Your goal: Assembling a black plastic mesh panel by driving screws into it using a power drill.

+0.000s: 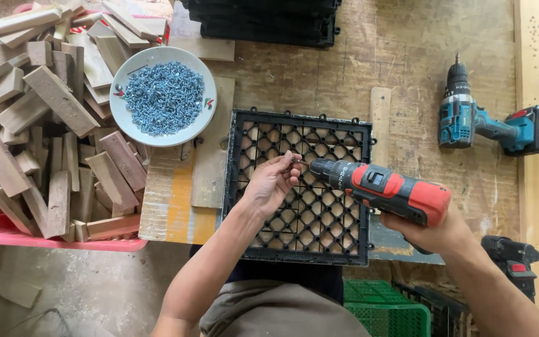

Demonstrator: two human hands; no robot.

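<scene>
My right hand (pixel 435 234) grips a red and black cordless drill (pixel 385 187), held level with its nose pointing left. My left hand (pixel 271 182) pinches a small screw (pixel 296 161) at the drill's tip. Both hover over a black plastic grid tile (pixel 301 187) lying flat on the wooden workbench (pixel 407 68). A white plate (pixel 163 95) heaped with grey screws rests to the upper left of the tile, partly over a pile of wood.
A red tray (pixel 7 234) holds several short wooden slats at left. A blue cordless drill (pixel 488 122) lies at right on the bench. Stacked black tiles (pixel 263 22) sit at the back. A green crate (pixel 385 309) and another black tool (pixel 513 256) sit below the bench edge.
</scene>
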